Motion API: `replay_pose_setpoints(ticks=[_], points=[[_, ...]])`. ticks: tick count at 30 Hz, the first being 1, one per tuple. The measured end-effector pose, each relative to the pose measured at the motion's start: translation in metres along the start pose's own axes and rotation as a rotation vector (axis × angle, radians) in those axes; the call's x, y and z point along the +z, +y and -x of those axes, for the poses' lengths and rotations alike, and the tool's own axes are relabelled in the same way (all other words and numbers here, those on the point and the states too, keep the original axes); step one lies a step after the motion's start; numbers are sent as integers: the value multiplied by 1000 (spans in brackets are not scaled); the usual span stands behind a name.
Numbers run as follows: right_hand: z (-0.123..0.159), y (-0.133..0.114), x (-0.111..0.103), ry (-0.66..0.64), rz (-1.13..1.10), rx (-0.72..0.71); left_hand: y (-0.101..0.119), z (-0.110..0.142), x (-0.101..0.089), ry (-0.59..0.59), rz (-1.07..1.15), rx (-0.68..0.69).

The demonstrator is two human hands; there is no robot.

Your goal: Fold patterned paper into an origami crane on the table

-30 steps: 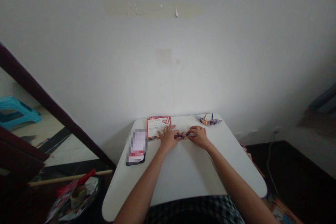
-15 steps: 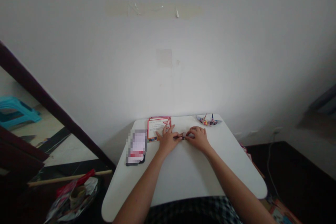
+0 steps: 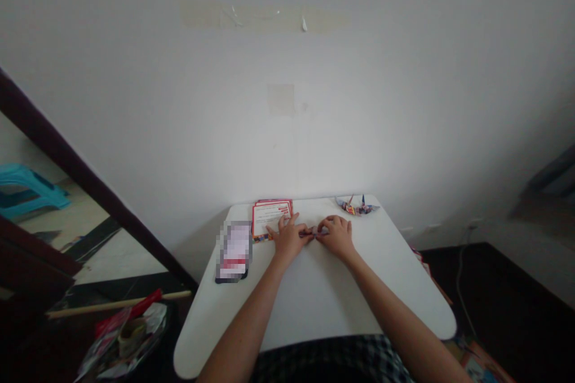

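Observation:
Both of my hands rest on a white table (image 3: 314, 299) near its far edge. My left hand (image 3: 287, 237) lies flat with fingers spread, pressing the left part of a small patterned folded paper (image 3: 313, 231). My right hand (image 3: 336, 236) has its fingers curled and pinches the paper's right part against the table. Most of the paper is hidden under my fingers. A stack of red-bordered paper sheets (image 3: 269, 215) lies just behind my left hand. A finished folded paper crane (image 3: 357, 206) sits at the table's far right corner.
A phone (image 3: 234, 250) lies on the table's left side. A white wall stands directly behind the table. On the floor at the left are a bag of clutter (image 3: 123, 335), a wooden stick (image 3: 117, 304) and a blue stool (image 3: 27, 188).
My right hand has slid a little to the left, closer to my left hand, along the folded paper. My left hand stays almost where it was.

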State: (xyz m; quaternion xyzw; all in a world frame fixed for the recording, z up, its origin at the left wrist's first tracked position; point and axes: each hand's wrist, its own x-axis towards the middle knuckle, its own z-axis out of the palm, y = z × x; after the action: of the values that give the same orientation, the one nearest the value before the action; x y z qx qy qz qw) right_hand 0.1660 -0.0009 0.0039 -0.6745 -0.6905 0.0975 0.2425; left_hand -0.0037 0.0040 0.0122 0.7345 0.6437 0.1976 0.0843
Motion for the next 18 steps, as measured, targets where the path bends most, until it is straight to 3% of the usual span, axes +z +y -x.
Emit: replay_pose_setpoints(ticks=[11, 18], points=[[-3, 8, -12, -78, -26, -6, -3, -1, -10, -107, -13, -43], [-5, 17, -10, -77, -37, -40, -6, 6, -9, -37, -30, 13]])
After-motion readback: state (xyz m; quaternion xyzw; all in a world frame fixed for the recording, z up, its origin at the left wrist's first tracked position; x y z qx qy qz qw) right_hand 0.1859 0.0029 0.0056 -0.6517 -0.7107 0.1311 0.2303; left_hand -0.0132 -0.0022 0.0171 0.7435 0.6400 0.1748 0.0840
